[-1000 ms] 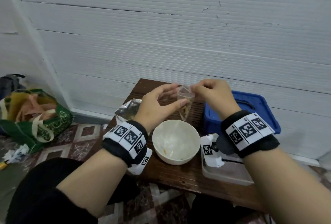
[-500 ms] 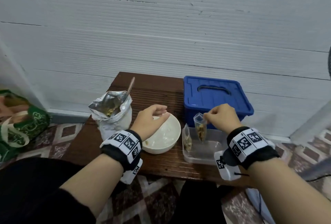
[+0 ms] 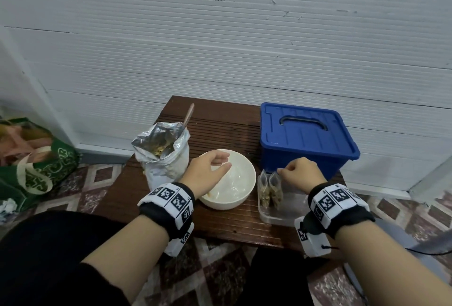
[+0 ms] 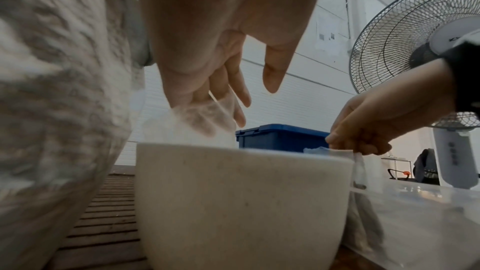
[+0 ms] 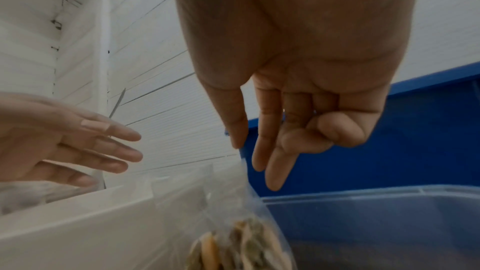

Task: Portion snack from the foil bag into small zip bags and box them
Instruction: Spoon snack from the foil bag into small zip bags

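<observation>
Two small clear zip bags of brownish snack stand side by side, touching, at the left end of a shallow clear plastic tray (image 3: 274, 217) on the dark slatted wooden table (image 3: 220, 120): the left zip bag (image 3: 264, 189) and the right zip bag (image 3: 276, 189). Right hand (image 3: 302, 173) hangs above them, thumb and forefinger pinching the top edge of the right zip bag, the other fingers curled in; the right wrist view shows that bag's film and snack just below the fingertips (image 5: 272, 180). One white round bowl (image 3: 241, 198) sits just left of the tray. Left hand (image 3: 206, 171) hovers over the bowl, fingers loosely spread and holding nothing. One crumpled silver foil bag (image 3: 163, 159) stands open left of the bowl, a utensil handle (image 3: 188, 113) sticking up from it. One blue lidded plastic box (image 3: 305, 139) sits behind the tray. One green printed tote bag (image 3: 36, 166) lies on the tiled floor, well left of the table.
</observation>
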